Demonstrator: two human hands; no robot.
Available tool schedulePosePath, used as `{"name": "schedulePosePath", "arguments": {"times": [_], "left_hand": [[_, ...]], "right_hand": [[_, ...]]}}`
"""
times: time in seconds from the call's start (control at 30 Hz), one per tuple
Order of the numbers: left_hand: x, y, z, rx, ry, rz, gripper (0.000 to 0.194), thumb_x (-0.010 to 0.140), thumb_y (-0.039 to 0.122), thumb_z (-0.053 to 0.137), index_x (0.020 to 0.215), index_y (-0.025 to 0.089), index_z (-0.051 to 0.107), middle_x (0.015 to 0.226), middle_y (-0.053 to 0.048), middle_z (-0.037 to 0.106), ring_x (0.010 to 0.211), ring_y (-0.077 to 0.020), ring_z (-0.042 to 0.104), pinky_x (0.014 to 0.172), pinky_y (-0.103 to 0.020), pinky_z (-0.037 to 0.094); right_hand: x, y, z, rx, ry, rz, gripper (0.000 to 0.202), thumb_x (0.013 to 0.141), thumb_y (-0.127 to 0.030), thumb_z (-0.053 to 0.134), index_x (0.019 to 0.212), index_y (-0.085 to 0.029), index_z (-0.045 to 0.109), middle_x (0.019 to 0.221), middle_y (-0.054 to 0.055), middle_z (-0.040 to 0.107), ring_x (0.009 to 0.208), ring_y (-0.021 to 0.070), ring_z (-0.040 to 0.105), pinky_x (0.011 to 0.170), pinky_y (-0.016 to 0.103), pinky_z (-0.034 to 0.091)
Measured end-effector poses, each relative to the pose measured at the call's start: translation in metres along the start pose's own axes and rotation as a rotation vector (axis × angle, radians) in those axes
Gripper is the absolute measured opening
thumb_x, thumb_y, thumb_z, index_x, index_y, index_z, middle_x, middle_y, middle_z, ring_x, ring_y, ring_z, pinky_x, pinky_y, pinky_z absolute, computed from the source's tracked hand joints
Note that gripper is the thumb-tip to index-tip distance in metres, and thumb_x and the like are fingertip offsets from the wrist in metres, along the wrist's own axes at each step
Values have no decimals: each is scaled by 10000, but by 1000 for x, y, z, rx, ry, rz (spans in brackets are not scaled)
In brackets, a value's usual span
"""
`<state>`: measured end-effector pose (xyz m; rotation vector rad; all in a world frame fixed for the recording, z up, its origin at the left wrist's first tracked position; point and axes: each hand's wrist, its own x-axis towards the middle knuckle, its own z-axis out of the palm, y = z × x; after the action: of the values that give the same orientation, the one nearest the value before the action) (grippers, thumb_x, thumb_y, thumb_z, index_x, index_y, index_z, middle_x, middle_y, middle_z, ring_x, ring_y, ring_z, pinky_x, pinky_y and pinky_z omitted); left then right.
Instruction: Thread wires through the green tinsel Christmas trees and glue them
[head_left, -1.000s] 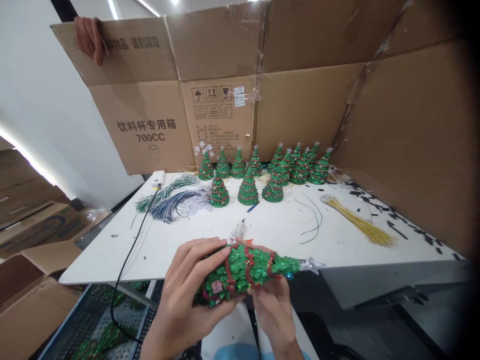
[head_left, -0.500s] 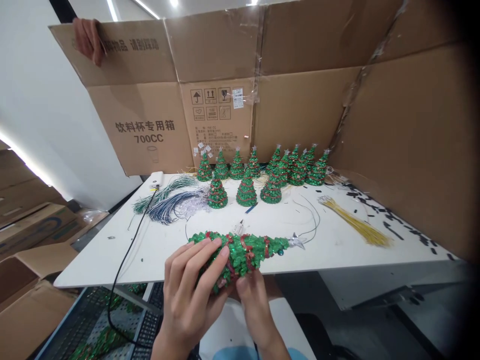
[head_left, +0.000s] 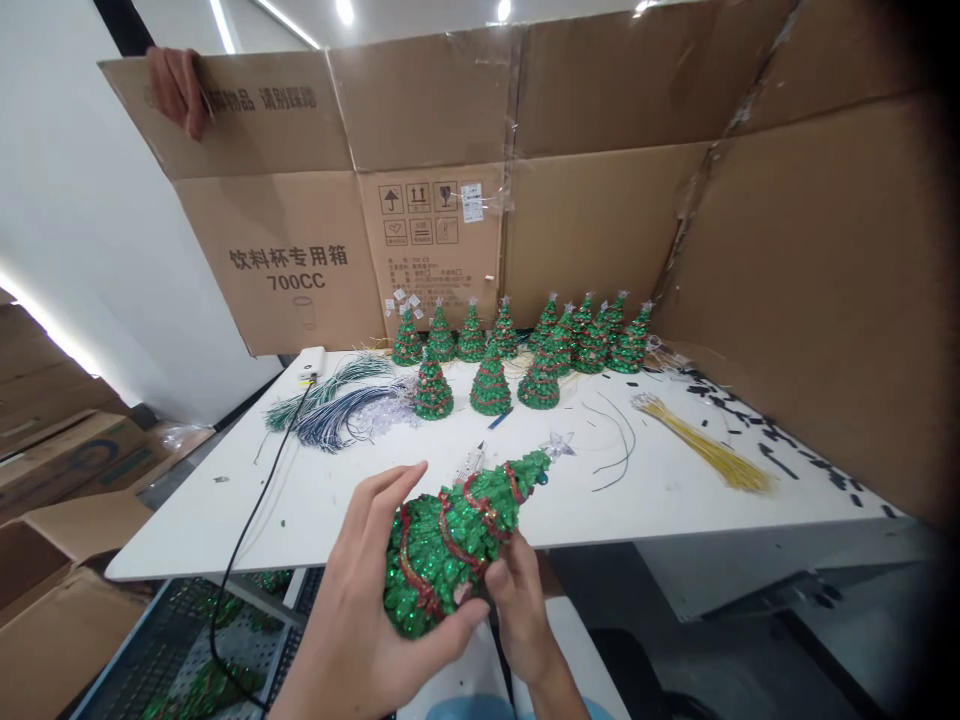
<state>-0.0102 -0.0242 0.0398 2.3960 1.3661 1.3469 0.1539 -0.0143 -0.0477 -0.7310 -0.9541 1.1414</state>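
A small green glittery Christmas tree (head_left: 457, 540) with red garlands lies tilted above the table's front edge, its clear star (head_left: 559, 446) pointing up and to the right. My left hand (head_left: 375, 590) cups the wide base, thumb along the lower side and fingers spread behind. From below right, my right hand (head_left: 525, 610) grips the tree's middle with the thumb in front; its other fingers are mostly hidden. Just behind the tree, a white tube with a pointed tip (head_left: 472, 462) lies on the table, partly covered.
Several finished-looking trees (head_left: 491, 380) stand along the back of the white table (head_left: 300, 530). Bundles of dark wires (head_left: 337, 415) lie left, yellow wires (head_left: 705, 445) right. A black cable (head_left: 251, 520) hangs over the left edge. Cardboard (head_left: 600, 220) walls the back and right.
The tree has turned, its star end swinging up and away and its base coming nearer. My left fingers have moved off its top to around the base. The right hand stays below.
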Motion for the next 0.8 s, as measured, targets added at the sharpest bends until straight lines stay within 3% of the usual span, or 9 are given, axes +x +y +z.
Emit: {"name": "schedulePosePath", "arguments": {"times": [0.1,0.17,0.3,0.4,0.43,0.5,0.67,0.73,0.8], "left_hand": [[1,-2,-2,-144,-107,-98,735,865,390,899,1526,290,592,1408,-141,734,1213,-370,759,972,-462,647],[2,-4,-2,-239,-105,-205,604,883,400,885,1429,289,651,1268,-94,797,1067,-324,798,885,-397,653],[3,-11,1,-468,91,-484,564,846,509,904,1316,247,734,1171,-54,832,1023,-299,805,912,-355,644],[2,-18,3,-649,209,-645,588,821,557,918,1267,204,765,1138,-75,847,1032,-314,811,917,-362,655],[2,-20,3,-709,234,-686,609,819,560,922,1275,191,762,1126,-87,848,1026,-320,814,900,-366,661],[2,-22,3,-822,290,-748,639,808,547,940,1295,179,753,1114,-95,849,1035,-329,820,880,-366,671],[6,-15,-5,-1004,403,-793,689,783,525,968,1340,186,747,1191,-106,861,1073,-358,841,855,-380,701],[7,-11,-8,-1074,431,-801,746,791,526,962,1408,177,730,1205,-121,864,1079,-371,844,856,-400,709],[7,-7,-11,-1154,463,-815,766,795,512,957,1445,174,730,1186,-121,869,1076,-374,846,882,-419,711]], "right_hand": [[7,-8,2,-3,-27,-2,729,850,-756,874,1409,-313,727,1355,99,804,1327,360,725,1150,494,584],[13,-17,3,-103,-70,-22,639,880,-714,870,1351,-305,732,1292,88,805,1250,328,731,1093,448,599],[22,-40,2,-268,-240,-37,512,995,-634,787,1398,-324,734,1360,75,784,1285,299,709,1136,420,553],[32,-49,-12,-305,-317,-19,465,1060,-614,701,1407,-311,765,1381,97,795,1286,310,731,1136,452,556],[38,-50,-21,-341,-275,-19,452,1060,-610,699,1373,-295,779,1335,106,815,1240,309,752,1105,456,574],[53,-49,-46,-502,-62,-62,440,1010,-658,734,1184,-263,817,1182,98,848,1099,293,784,1009,430,611],[105,-48,-134,-728,270,-72,500,990,-702,715,1019,-204,744,1015,110,820,900,273,749,851,419,620],[125,-51,-167,-856,340,-40,438,1020,-625,735,1031,-187,749,980,97,801,889,268,749,832,424,637],[144,-56,-193,-1000,395,-11,317,1069,-476,751,1188,-183,749,1166,72,780,1005,227,759,919,435,654]]}}
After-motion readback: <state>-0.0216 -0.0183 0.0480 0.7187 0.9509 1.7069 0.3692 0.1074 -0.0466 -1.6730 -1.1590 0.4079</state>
